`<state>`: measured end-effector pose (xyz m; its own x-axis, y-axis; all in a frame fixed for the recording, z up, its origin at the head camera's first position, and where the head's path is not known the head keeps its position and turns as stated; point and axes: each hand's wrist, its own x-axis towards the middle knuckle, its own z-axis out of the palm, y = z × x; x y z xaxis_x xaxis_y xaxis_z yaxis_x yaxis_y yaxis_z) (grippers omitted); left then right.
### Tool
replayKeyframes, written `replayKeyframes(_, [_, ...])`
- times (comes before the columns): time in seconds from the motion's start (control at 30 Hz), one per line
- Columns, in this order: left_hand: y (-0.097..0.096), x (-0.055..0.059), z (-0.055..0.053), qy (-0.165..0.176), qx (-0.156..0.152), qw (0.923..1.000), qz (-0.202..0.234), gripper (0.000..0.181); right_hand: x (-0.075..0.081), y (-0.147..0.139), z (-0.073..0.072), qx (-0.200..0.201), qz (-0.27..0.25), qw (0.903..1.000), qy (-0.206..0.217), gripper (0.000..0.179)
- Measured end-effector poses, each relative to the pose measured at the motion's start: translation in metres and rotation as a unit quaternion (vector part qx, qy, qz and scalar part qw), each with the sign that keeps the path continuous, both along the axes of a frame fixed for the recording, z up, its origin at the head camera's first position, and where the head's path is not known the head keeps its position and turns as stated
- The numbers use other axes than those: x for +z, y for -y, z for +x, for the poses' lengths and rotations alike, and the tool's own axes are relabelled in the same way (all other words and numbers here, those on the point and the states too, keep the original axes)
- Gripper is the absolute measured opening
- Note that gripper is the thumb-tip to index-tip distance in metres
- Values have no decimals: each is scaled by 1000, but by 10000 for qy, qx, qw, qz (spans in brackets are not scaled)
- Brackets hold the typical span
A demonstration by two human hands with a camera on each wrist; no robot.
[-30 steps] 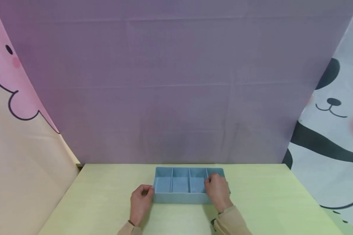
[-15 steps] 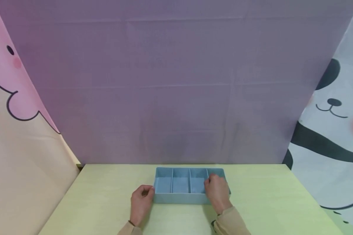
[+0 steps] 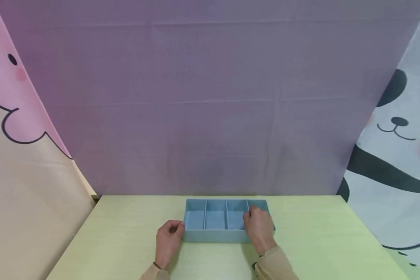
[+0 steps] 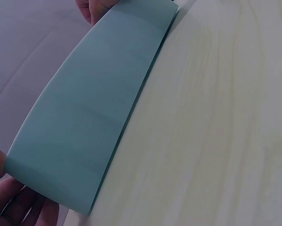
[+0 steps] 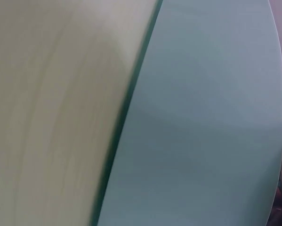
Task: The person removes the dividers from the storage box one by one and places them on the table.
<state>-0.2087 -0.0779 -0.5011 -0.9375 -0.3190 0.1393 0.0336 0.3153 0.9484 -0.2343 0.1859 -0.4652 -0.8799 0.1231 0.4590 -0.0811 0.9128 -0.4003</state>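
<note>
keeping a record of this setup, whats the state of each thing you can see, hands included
blue tray: upright, uncovered
left three compartments: empty
right hand: curled at the tray's right part; what it holds, if anything, is hidden
rightmost compartment: mostly hidden, contents unclear
left hand: fingers bent at the tray's left end, grip unclear
pale table: bearing the tray
purple backdrop: hanging, creased
panda-print cloth: hanging

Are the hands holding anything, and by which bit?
Can't tell: the left hand touches the blue box at its left end, and the right hand hides its own grip.
</note>
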Motion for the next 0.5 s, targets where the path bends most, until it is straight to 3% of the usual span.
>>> replayKeyframes(0.5, [0, -2, -1, 7, 5, 10000, 67, 6, 5, -1, 0, 37, -167, 9999, 20, 29])
